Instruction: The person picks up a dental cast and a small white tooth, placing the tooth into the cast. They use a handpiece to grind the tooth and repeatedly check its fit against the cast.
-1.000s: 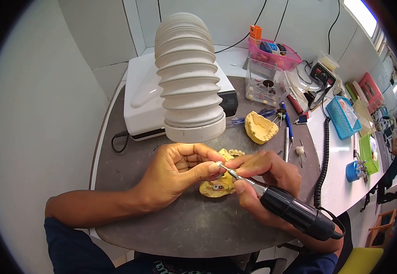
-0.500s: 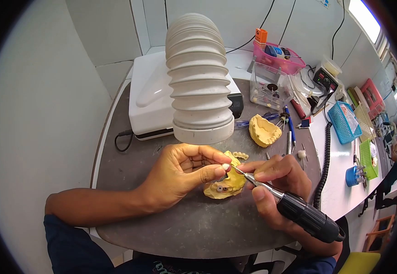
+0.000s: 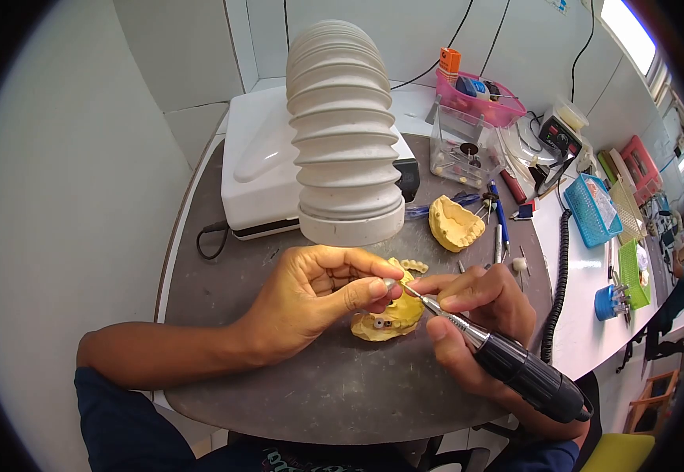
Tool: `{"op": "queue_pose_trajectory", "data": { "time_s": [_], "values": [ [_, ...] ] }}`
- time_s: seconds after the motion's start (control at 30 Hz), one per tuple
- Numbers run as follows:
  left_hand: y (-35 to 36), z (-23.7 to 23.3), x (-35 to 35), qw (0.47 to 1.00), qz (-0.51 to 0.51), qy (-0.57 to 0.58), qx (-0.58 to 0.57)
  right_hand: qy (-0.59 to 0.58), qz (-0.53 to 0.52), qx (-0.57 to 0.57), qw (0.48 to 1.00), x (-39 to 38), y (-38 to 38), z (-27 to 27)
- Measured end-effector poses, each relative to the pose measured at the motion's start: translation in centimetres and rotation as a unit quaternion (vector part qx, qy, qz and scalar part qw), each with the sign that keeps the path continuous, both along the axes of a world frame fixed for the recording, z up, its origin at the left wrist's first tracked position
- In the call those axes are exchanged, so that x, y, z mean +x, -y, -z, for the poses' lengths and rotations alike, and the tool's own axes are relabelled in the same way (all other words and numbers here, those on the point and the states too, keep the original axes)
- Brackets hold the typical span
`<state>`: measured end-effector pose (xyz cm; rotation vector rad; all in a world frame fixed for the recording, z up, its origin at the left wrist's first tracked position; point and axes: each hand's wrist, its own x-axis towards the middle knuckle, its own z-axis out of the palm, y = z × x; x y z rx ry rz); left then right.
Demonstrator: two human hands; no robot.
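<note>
Between thumb and fingertips, my left hand pinches a small whitish dental crown. My right hand is wrapped around a black and silver rotary handpiece, held like a pen. Its thin bur tip points left and is at or very near the crown; contact is too small to make out. Below the fingers, a yellow dental model lies on the grey bench, partly hidden by my left hand. Just behind it is a row of cream teeth.
A ribbed white suction hose curves over the bench from a white housing. Another dental model sits behind my right hand, near pens and burs. Further right are a clear box, a pink basket, a coiled cord and a blue basket.
The crown has turned in my left fingertips and now shows a greyer side. Both hands have barely shifted, and the handpiece remains in my right hand.
</note>
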<state>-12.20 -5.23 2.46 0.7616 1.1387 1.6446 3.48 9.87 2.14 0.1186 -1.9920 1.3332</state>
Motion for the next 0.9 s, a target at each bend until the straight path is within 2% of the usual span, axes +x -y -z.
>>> {"op": "queue_pose_trajectory", "data": {
  "time_s": [0.5, 0.9],
  "values": [
    [0.01, 0.08, -0.02, 1.000, 0.007, -0.018, -0.015, 0.000, -0.002, 0.031, 1.000, -0.47, 0.17, -0.06],
    [0.03, 0.08, -0.05, 0.998, 0.022, -0.047, -0.031, 0.045, 0.026, 0.037, 0.998, -0.26, 0.29, -0.43]
  ]
}}
